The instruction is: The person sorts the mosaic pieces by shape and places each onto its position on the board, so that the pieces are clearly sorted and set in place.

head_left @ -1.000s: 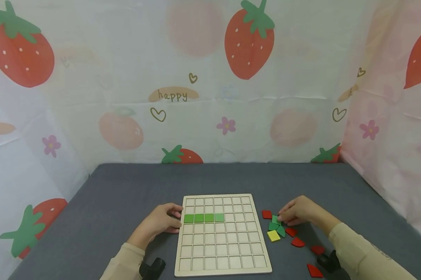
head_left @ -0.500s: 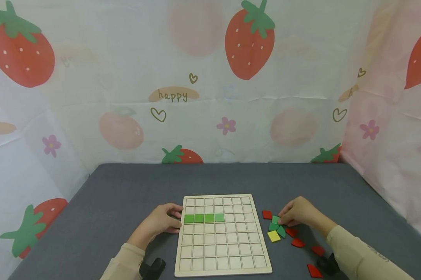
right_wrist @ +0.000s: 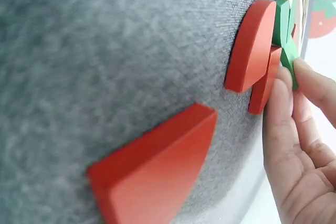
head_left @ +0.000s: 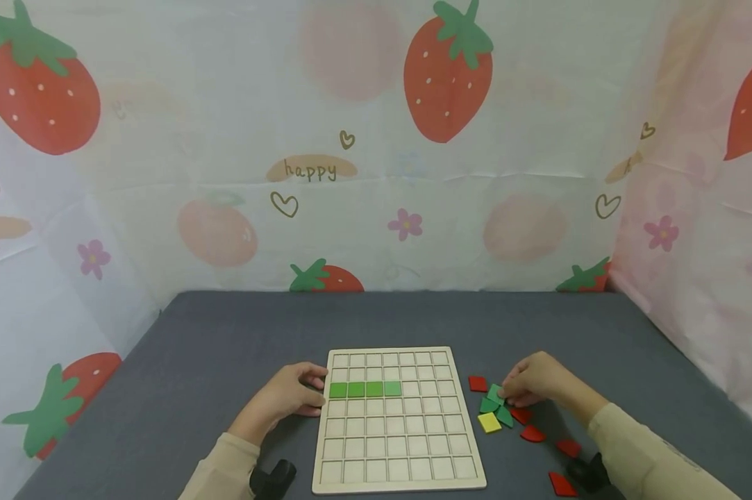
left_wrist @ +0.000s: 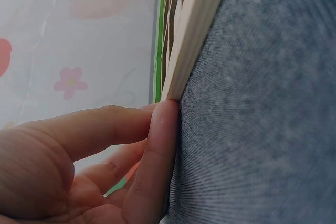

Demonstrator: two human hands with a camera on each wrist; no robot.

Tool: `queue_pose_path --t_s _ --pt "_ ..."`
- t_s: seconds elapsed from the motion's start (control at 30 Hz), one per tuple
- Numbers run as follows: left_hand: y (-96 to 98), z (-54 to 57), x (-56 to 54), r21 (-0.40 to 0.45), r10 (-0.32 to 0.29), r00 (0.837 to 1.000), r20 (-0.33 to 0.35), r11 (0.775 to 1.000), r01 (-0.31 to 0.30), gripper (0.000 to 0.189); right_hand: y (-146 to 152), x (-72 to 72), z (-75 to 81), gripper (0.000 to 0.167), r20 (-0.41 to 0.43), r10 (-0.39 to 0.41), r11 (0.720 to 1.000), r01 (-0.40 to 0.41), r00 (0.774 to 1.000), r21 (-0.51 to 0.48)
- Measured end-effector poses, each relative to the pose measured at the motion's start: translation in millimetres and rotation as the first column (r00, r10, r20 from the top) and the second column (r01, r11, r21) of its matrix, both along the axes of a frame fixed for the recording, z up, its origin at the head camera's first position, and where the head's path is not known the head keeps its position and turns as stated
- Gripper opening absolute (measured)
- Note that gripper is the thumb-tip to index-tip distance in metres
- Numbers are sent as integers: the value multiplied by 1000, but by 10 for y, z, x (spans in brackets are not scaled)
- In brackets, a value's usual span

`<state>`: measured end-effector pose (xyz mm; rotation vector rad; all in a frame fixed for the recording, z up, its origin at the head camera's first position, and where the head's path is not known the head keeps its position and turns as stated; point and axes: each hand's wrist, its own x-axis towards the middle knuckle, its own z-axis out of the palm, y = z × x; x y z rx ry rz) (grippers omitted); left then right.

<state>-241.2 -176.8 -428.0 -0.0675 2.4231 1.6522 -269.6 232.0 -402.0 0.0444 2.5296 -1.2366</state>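
Observation:
The pale wooden grid board (head_left: 396, 426) lies flat on the grey cloth. Several green square tiles (head_left: 356, 389) fill cells from its left side in one row; the rightmost is lighter. My left hand (head_left: 291, 390) touches the board's left edge with its fingertips, seen closely in the left wrist view. At the board's right, my right hand (head_left: 537, 378) pinches a green tile (right_wrist: 289, 62) between thumb and fingers. That tile is raised at an angle against other green pieces (head_left: 490, 405). A yellow square tile (head_left: 489, 422) lies just in front of them.
A red square tile (head_left: 478, 383) lies behind the green pieces. Several red pieces, one with a curved edge (head_left: 532, 433), are spread toward the right forearm. A strawberry-print cloth (head_left: 376, 160) hangs behind the table.
The pinched green tile has turned and shifted slightly right, with my right hand. The green pieces beneath have moved slightly. My left hand and the board stay put.

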Motion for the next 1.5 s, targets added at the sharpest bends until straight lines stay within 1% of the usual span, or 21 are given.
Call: queue_pose_path --t_s 0.13,0.23,0.33,0.47,0.53,0.6,0.77,0.9,1.1,1.3,1.5 --pt "0 12 4 11 -4 1000 5 1000 4 52 41 1 12 12 18 8 998 -7 1000 -60" --pt "-3 8 2 9 -4 1000 2 1000 4 52 62 0 32 21 12 16 996 -14 1000 -89" --pt "-6 -5 -2 3 -3 1000 -1 1000 3 51 69 3 48 31 3 46 994 -45 999 -104" --pt "-9 -8 -3 2 -2 1000 -2 1000 2 51 43 4 71 36 10 74 990 -72 997 -119" --pt "-10 -3 1 3 -1 1000 -1 1000 1 51 14 5 85 36 24 71 988 -67 997 -137" --pt "-10 4 5 4 1 1000 -1 1000 -1 51 -23 4 96 35 46 52 985 -44 998 -168" --pt "-10 20 13 7 5 1000 0 1000 -5 51 -135 -7 110 34 54 34 973 -21 998 -230" --pt "-10 21 13 6 5 1000 2 1000 -5 51 -238 -36 115 33 37 50 969 -39 998 -244" --pt "-3 16 5 0 5 1000 5 1000 -5 51 -402 -69 105 29 35 69 967 -59 997 -246" --pt "6 7 -7 -1 11 1000 7 1000 -11 51 -591 -86 98 27 52 32 976 -20 998 -217" --pt "8 2 -3 2 9 1000 4 1000 -9 51 -736 -101 79 26 57 31 976 -18 998 -215"
